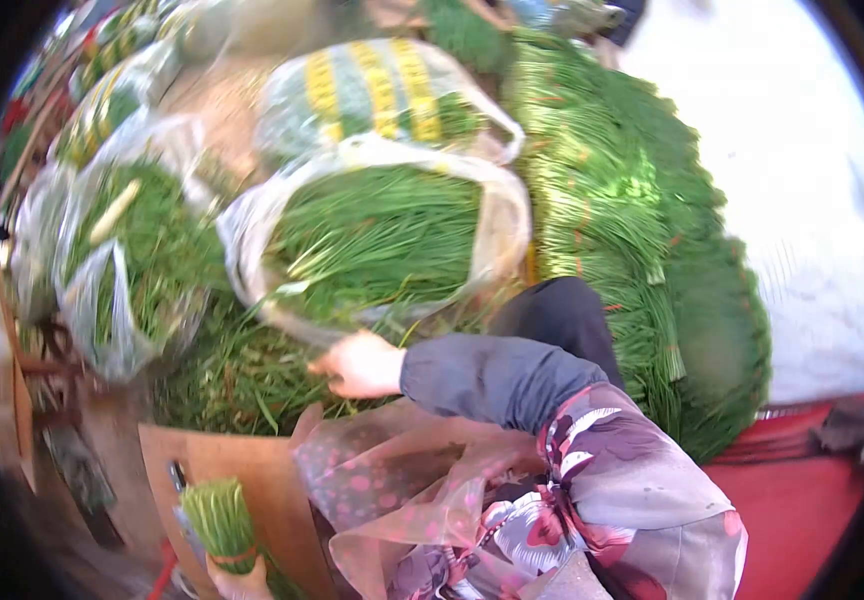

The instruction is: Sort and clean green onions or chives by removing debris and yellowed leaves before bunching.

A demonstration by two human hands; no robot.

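Observation:
At the bottom left, my left hand (242, 580) is closed around a bunch of garlic chives (220, 510), its pale cut ends up and an orange band around it. The bunch is over a wooden board (270, 470), beside a knife (184, 505) lying along the board's left part. My right hand (362, 365) reaches left over loose green trimmings (252, 375), just below the rim of an open white plastic bag (242, 245) full of loose chives (382, 225). Motion smears its fingers.
Banded chive bunches (592, 200) are stacked in a long pile at the right. Another clear bag of greens (137, 260) stands at the left. Behind is a yellow-striped bag (372, 90). Red material (802, 470) lies at the lower right.

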